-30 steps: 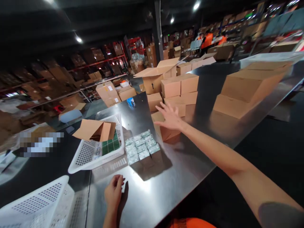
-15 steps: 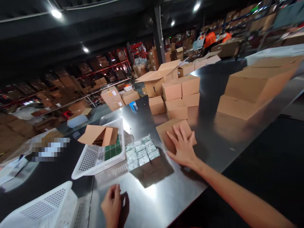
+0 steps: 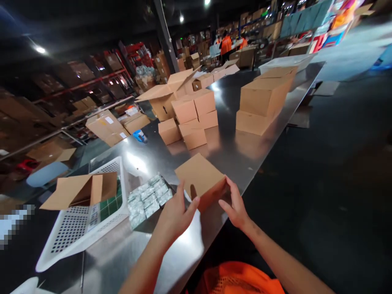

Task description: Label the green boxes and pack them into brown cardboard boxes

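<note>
Cardboard box (image 3: 199,176) was seen resting flat near the surface (image 3: 232,151) edge, bracketed between both hands: left hand (image 3: 176,212) at its near-left corner, right hand (image 3: 235,206) at its near-right side, fingers spread and touching, not clenched.

Small box (image 3: 199,177): was among the stacked cartons a second ago; now near the table (image 3: 232,151) edge, in front of the person.
Right hand (image 3: 234,206): was flat on top of the box; now at its near right corner, fingers spread.
Left hand (image 3: 176,214): off the table, raised to the box's left side; contact probably, partly hidden.
View: swung right.
</note>
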{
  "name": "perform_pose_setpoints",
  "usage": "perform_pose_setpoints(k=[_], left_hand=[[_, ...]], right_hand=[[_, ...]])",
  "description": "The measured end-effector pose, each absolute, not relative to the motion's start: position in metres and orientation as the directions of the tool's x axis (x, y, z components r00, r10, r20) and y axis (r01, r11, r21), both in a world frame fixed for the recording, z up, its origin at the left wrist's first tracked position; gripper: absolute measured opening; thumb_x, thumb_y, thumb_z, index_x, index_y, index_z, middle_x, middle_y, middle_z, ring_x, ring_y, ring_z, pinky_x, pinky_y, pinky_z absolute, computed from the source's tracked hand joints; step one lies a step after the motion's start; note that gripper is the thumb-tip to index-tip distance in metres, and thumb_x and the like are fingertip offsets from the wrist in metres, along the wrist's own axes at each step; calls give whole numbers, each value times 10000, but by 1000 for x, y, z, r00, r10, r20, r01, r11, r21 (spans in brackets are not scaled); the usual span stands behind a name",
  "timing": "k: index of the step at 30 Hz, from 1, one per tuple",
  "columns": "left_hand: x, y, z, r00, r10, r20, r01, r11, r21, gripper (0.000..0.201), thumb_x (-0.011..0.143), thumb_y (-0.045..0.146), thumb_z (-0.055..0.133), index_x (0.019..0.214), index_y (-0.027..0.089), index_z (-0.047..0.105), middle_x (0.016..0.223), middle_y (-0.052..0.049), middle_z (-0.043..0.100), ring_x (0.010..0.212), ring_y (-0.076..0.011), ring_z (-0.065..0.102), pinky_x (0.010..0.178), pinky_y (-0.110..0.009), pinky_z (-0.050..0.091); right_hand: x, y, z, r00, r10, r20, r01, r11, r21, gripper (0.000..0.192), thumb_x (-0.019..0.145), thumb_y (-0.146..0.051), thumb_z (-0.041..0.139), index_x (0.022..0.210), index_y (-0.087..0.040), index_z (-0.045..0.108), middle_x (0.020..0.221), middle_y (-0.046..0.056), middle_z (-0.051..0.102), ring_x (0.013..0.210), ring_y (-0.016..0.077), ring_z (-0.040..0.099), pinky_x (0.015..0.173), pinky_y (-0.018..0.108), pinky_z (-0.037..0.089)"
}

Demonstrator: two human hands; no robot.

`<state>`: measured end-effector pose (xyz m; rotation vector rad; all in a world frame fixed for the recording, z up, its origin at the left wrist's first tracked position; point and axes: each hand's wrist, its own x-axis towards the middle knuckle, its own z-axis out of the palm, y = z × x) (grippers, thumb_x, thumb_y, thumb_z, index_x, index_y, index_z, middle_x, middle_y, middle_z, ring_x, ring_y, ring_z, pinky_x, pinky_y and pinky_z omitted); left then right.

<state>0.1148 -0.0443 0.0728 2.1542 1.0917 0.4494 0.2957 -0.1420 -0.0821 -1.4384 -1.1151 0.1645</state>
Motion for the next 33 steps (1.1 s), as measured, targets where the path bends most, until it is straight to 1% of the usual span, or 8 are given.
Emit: perform_pose_setpoints(k=[4, 8, 12, 15, 18, 21, 27, 33], left_hand=[[150, -30, 80, 587, 808, -59, 659, -434, 615, 845, 790, 603, 640, 1471, 148, 432, 1127, -209, 731, 1092, -416, 671, 922, -478, 479], [180, -12, 73, 707, 708, 5, 561, -564, 606, 952, 715, 617, 727, 1447, 95, 415, 1351, -251, 587, 1255, -399, 563, 1039, -500, 437], [204, -7, 72, 836, 542, -85, 531, -760, 376, 1311, 448, 650, 874, 1525, 149, 319, 1518, -296, 375, 1426, -526, 288, 1123, -700, 212], [210, -10, 77, 876, 431, -215, 477, -839, 262, 1421, 401, 645, 891, 1569, 191, 220, 1581, -301, 243, 1463, -548, 161, 1100, -762, 154], [209, -12, 82, 897, 392, -203, 433, -870, 236, 1354, 451, 618, 888, 1559, 180, 245, 1525, -290, 333, 1429, -511, 282, 1098, -734, 230], [207, -7, 86, 910, 368, -192, 412, -860, 301, 1303, 464, 583, 895, 1540, 162, 293, 1486, -250, 408, 1387, -480, 367, 1112, -688, 282], [209, 23, 121, 897, 306, -321, 439, -514, 737, 1116, 569, 531, 836, 1511, 216, 327, 1483, -162, 491, 1377, -354, 454, 1150, -530, 336], [218, 62, 181, 893, 448, -43, 346, -621, 703, 671, 700, 363, 787, 1307, 192, 558, 1272, -124, 670, 1167, -274, 630, 1013, -437, 483]], right_hand=[[259, -164, -90, 588, 566, 578, 523, 279, -805, 715, 924, -509, 478, 1544, -262, 221, 1459, 149, 372, 1329, 378, 411, 1092, 604, 365], [218, -188, -94, 301, 754, 584, 537, 372, -757, 983, 779, -582, 589, 1580, -252, 125, 1487, 168, 283, 1331, 432, 367, 1078, 656, 324], [210, -198, -95, 65, 862, 503, 516, 402, -756, 1174, 645, -494, 717, 1578, -237, 53, 1496, 199, 294, 1339, 455, 353, 1075, 695, 261], [225, -204, -94, 143, 846, 515, 507, 384, -772, 1066, 657, -457, 695, 1548, -220, 159, 1459, 191, 340, 1330, 442, 356, 1083, 672, 258], [243, -213, -89, 209, 827, 521, 485, 375, -790, 911, 706, -425, 653, 1499, -219, 256, 1392, 168, 413, 1282, 407, 418, 1062, 628, 318], [255, -221, -80, 239, 800, 550, 477, 397, -784, 817, 737, -390, 636, 1463, -236, 294, 1356, 150, 458, 1230, 375, 473, 1031, 584, 371], [256, -223, -70, 270, 707, 654, 470, 495, -730, 725, 747, -326, 620, 1414, -223, 356, 1323, 140, 506, 1225, 351, 495, 1019, 539, 424], [279, -221, -54, 326, 568, 756, 629, 467, -622, 603, 752, -263, 618, 1329, -187, 458, 1245, 138, 585, 1193, 324, 542, 999, 498, 437]])
